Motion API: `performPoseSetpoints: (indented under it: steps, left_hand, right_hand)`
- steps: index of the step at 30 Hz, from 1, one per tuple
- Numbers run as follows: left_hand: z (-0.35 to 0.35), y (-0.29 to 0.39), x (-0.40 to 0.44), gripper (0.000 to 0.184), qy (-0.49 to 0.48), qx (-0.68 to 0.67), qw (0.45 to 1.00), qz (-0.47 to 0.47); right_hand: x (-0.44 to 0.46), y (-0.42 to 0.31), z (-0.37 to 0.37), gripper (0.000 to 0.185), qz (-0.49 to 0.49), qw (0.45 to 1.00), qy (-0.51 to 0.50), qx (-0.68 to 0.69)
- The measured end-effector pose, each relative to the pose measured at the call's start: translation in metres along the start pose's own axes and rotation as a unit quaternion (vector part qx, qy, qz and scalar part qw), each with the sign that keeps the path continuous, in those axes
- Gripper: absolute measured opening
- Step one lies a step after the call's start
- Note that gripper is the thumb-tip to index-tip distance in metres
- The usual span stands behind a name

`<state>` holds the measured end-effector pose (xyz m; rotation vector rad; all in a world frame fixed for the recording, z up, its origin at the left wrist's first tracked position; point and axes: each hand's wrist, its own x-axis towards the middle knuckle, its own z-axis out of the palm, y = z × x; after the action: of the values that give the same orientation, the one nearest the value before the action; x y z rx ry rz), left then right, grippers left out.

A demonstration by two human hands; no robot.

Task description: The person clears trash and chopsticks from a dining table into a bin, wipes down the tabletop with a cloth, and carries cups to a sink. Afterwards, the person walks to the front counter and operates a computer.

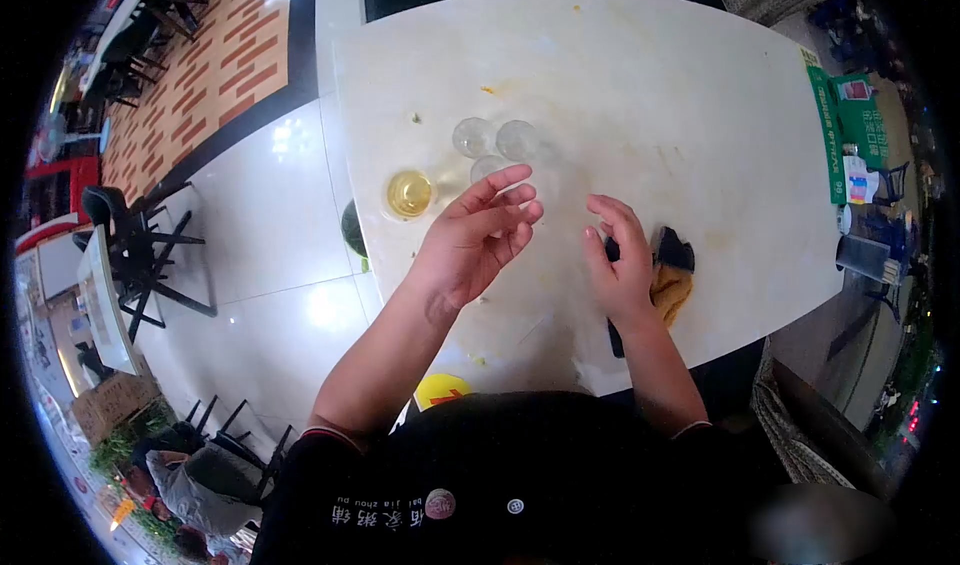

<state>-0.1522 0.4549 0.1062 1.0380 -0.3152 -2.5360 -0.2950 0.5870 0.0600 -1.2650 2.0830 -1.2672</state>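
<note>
My left hand (485, 227) is raised over the white table (740, 145), palm turned inward and fingers loosely curved but apart, holding nothing. Just beyond its fingertips stand two clear glasses, one on the left (473, 137) and one on the right (516, 140). A third clear glass (488, 168) is partly covered by my index finger. To the left of this hand is a glass of yellow liquid (409, 195). My right hand (622, 265) hovers with thumb and fingers spread, nothing between them. Beside and partly behind it lies a crumpled dark and brown cloth (672, 290).
Small food scraps and yellowish stains dot the tabletop. A round yellow object (441, 391) shows at the near edge. Green printed boxes (860, 120) stand past the right end. Black chairs (140, 245) are on the tiled floor to the left, and a seated person (205, 495) is at lower left.
</note>
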Motion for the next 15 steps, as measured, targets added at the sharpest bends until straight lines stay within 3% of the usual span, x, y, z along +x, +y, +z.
performPoseSetpoints:
  steps: [7, 9, 13, 15]
  left_hand:
    - [0.006, -0.011, -0.001, 0.031, -0.065, -0.015, 0.997, -0.033]
    - [0.003, -0.015, -0.002, 0.03, -0.125, -0.011, 0.992, -0.025]
    - [-0.002, -0.029, -0.001, 0.023, -0.109, -0.003, 0.993, -0.036]
    - [-0.005, -0.037, 0.004, 0.021, -0.048, 0.042, 0.998, -0.012]
  right_hand:
    - [-0.02, -0.002, -0.022, 0.029, 0.048, 0.997, -0.016, 0.055]
    - [-0.024, -0.002, -0.026, 0.029, 0.02, 0.998, -0.02, 0.05]
    - [-0.031, -0.002, -0.033, 0.026, -0.048, 0.997, -0.026, 0.052]
    - [-0.035, -0.001, -0.036, 0.026, -0.052, 0.996, -0.033, 0.057]
